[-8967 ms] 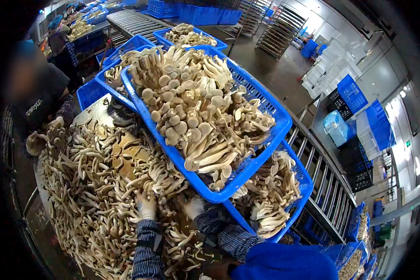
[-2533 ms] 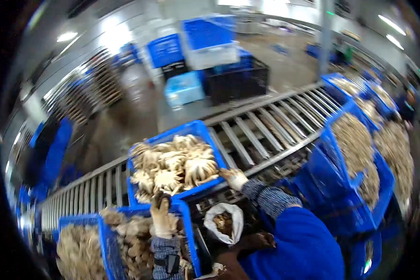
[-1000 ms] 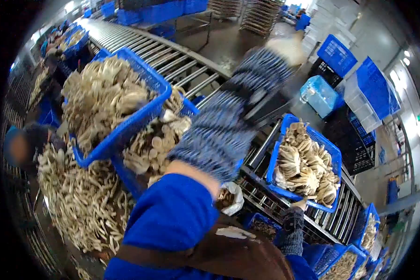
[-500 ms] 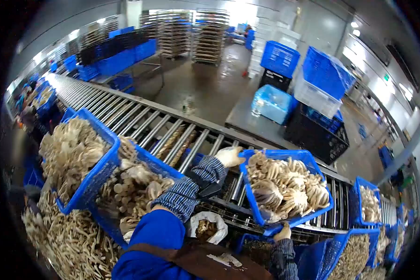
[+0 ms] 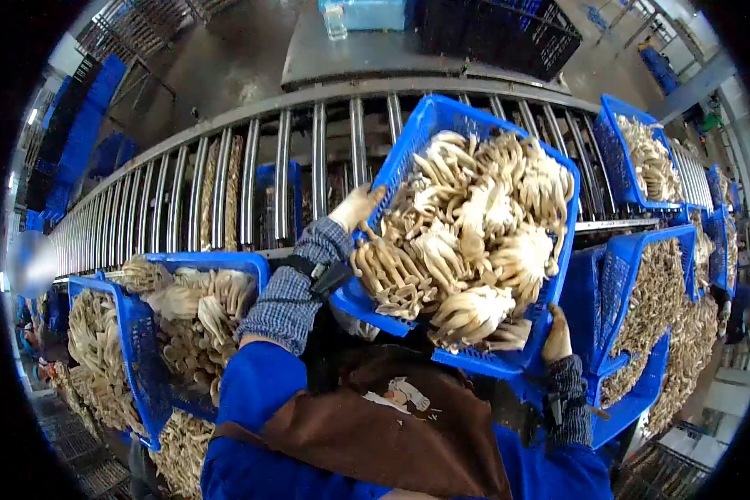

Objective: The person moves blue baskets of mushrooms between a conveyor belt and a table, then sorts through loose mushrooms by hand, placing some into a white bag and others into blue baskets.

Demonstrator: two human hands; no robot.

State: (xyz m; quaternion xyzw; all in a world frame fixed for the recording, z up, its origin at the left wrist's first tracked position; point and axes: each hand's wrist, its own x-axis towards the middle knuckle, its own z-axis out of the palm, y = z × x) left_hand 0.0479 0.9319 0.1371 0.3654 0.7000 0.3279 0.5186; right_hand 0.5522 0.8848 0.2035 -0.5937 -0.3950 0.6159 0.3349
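Note:
A blue plastic basket [image 5: 429,117] full of clustered pale mushrooms [image 5: 475,217] is between my hands, in front of my brown apron. It sits askew, its far end over the roller conveyor and its near end overhanging toward me. My gloved left hand [image 5: 360,207] grips its left side. On the right side, near the front corner, my gloved right hand [image 5: 558,335] is closed on the rim. The undersides of both hands' grips are hidden by the basket.
The roller conveyor [image 5: 258,187] runs across in front. At left stand blue baskets of mushrooms [image 5: 204,304], beside a loose heap [image 5: 179,450]. More filled baskets [image 5: 642,292] stand at right, one on the rollers [image 5: 617,158]. A metal table [image 5: 308,58] lies beyond.
The basket has come off its place on the rollers toward my body and turned, both hands still on it. My view has tipped downward and shifted.

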